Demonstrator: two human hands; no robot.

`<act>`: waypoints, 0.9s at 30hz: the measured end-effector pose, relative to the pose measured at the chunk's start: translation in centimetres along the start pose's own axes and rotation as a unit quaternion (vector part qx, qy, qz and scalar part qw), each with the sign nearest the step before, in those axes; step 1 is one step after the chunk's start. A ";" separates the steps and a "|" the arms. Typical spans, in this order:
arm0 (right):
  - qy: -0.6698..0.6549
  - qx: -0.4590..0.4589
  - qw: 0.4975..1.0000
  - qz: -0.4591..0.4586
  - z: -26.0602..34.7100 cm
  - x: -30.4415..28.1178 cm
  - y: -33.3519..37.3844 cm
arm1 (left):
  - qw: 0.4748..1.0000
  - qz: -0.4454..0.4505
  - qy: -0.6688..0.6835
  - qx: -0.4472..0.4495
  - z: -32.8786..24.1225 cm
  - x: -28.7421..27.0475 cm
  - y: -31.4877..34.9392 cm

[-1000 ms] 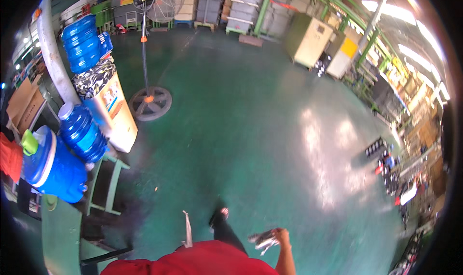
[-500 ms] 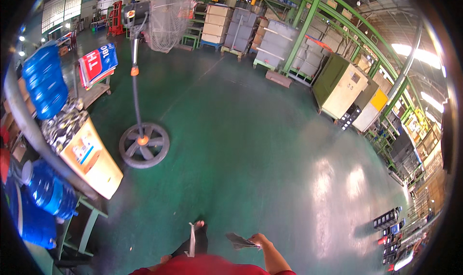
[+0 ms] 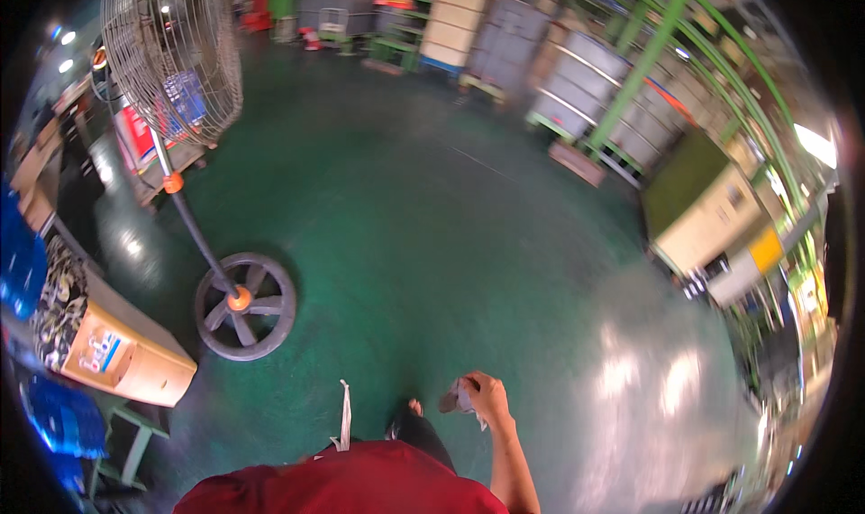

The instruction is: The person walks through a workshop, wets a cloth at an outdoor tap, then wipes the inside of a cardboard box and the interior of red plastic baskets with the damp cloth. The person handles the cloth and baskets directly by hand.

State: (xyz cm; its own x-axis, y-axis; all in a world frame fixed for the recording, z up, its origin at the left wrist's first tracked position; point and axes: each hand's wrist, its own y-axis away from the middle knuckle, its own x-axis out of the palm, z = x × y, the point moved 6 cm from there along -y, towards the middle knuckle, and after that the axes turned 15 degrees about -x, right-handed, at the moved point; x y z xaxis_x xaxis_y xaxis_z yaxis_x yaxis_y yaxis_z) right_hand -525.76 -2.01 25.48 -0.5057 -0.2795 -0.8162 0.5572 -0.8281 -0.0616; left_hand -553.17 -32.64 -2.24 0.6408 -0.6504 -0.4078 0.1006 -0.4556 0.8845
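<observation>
My right hand (image 3: 487, 397) is raised in front of my red shirt, at the lower middle of the view. Its fingers are closed on a crumpled grey cloth (image 3: 457, 400), which hangs out on the left side of the hand. I cannot make out the cloth's exact kind. To the left, a thin whitish strip (image 3: 345, 415) stands out near my shirt front; what it is fixed to is hidden. My left hand does not show.
On the left, a pedestal fan (image 3: 239, 300) stands on a round wheeled base. Nearby are an orange-tan box (image 3: 135, 365) topped with small dark parts and blue water jugs (image 3: 63, 419). Large bins (image 3: 509, 36) line the back; a green-and-cream cabinet (image 3: 707, 203) stands right.
My view has shifted, so the fan and the box appear lower and farther left. My right hand has come up with the grey cloth. One foot now shows farther right.
</observation>
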 end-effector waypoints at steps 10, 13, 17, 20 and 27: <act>0.075 -0.154 0.940 0.295 -4.1 7.5 -37.4 | 0.995 -0.068 0.026 -0.074 -8.2 -18.6 -18.9; 0.045 -0.166 0.935 0.309 -3.2 8.6 -48.6 | 0.951 -0.288 0.108 0.013 -10.5 -33.1 -24.9; 0.014 -0.227 0.916 0.331 1.6 8.8 -61.5 | 0.965 -0.164 0.205 -0.021 -13.9 -57.5 -28.1; -0.022 -0.293 0.882 0.369 6.5 9.2 -71.0 | 0.938 -0.221 0.110 0.244 -21.4 -75.8 -24.6; -0.243 -0.295 0.832 0.403 14.0 11.6 -98.5 | 0.930 -0.186 0.230 0.217 -23.0 -100.7 -24.4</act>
State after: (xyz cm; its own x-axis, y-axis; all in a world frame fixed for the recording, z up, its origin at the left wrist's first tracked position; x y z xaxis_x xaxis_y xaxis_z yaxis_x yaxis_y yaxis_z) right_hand -595.72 69.52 30.08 0.0628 -0.9101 -0.4097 0.9978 0.0665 0.0054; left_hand -602.60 57.94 22.44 0.8907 -0.1151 -0.4397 0.1283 -0.8644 0.4862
